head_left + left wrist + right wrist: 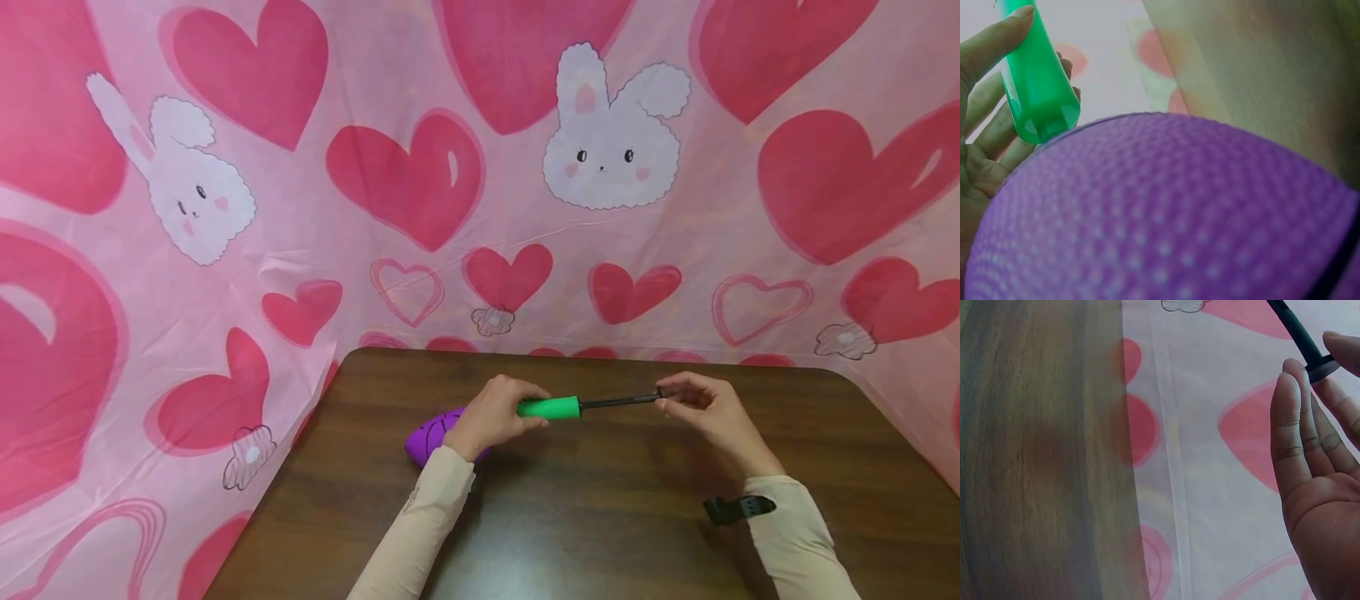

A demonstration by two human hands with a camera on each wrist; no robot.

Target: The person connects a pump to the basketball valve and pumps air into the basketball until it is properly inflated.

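Note:
My left hand (495, 412) holds the green barrel of a small hand pump (553, 407), with the thumb along it. A black plunger rod (618, 402) is drawn out of the barrel to the right. At the rod's end, my right hand (705, 408) pinches the small black end cap (1322, 367) between thumb and fingers. A purple ball (1166, 200) with a bumpy surface and black lines lies under my left wrist, partly covered by it. The barrel's other end meets the ball's edge in the left wrist view; its tip is hidden there.
Both hands are above a brown wooden table (555, 525) with rounded far corners. Behind and to the left hangs a pink cloth (517, 225) with hearts and rabbits, close to the table's far edge. A black strap (738, 508) is on the right wrist.

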